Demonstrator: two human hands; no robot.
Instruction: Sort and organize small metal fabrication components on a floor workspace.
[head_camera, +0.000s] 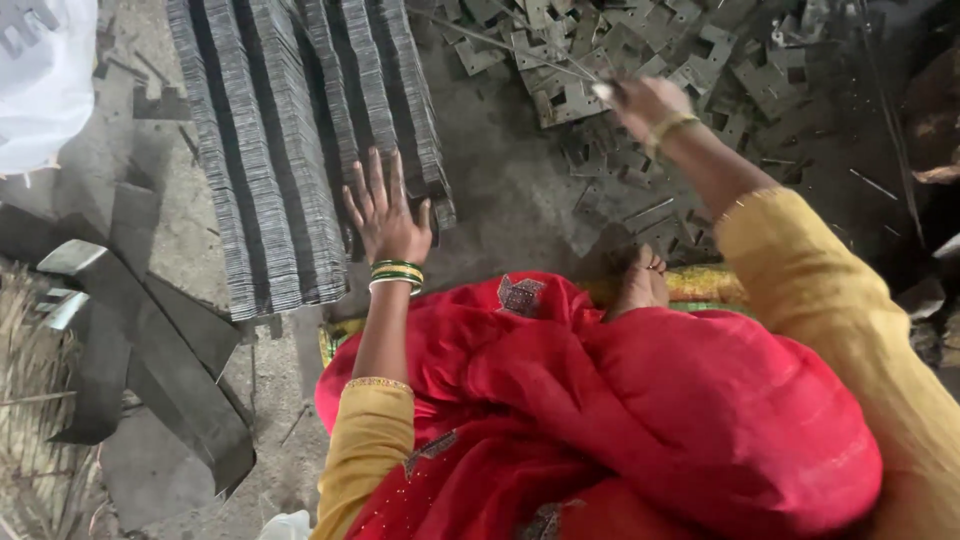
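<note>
Rows of thin grey metal plates (300, 130) stand on edge on the floor (510, 200), upper left of centre. We see the left hand (385, 215) spread wide and flat on their near end, seemingly keeping them from toppling. The right hand (640, 100) reaches to the upper middle, closed around a thin rod (500, 42) over a loose heap of cut plates (640, 50). Red cloth (600, 400) fills the lower frame; dark strips (150, 350) lie at the left.

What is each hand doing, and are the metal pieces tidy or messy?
Left hand: open, flat on the stacked plates.
Right hand: shut on a thin rod.
Stacked plates: tidy rows on edge.
Loose plates: messy heap.
</note>
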